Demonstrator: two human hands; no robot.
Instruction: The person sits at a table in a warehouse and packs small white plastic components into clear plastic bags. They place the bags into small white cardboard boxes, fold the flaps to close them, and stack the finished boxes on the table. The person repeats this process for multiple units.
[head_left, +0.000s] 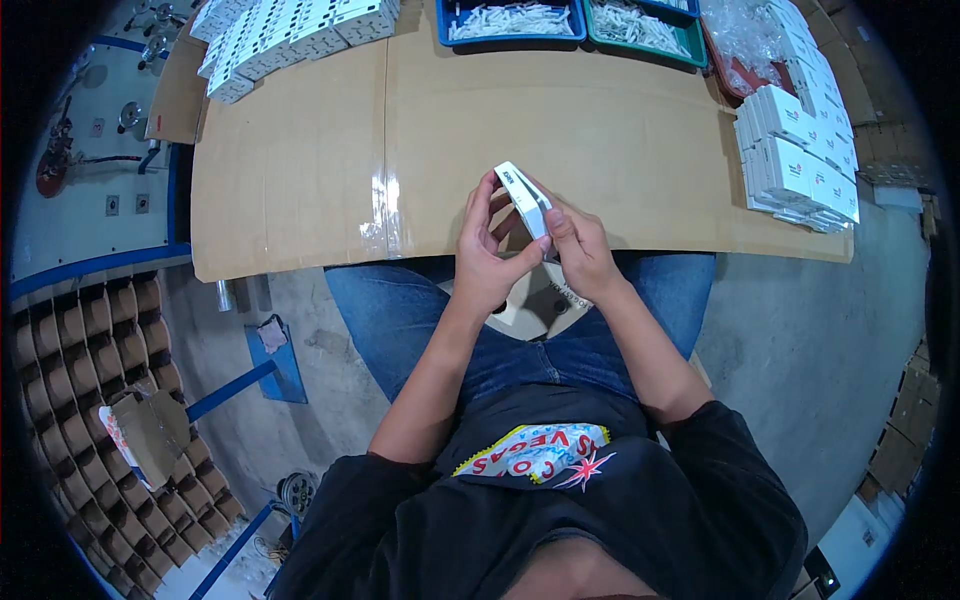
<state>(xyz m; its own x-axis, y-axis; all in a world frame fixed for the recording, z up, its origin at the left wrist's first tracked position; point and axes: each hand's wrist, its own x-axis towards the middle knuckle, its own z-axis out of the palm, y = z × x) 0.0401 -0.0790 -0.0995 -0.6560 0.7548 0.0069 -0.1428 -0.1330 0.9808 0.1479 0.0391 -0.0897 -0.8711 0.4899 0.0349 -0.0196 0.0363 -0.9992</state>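
White little box [524, 198] up in both hands, just above the near edge of the cardboard-covered table [300, 170] and over the lap! Left hand [487, 258] pinches it from the side, thumb pressing the lower end; right hand [580, 250] wraps fingers round the other side, both grips closed on it. Risk here: it's held by thin edges, so a squeeze too hard could crease a flap, or it slips down to the lap. Stacked white boxes [800, 160] sit right, more [290, 35] far left, blue tray [510, 22] and green tray [645, 28] of small white parts beyond; nothing blocks the hands.
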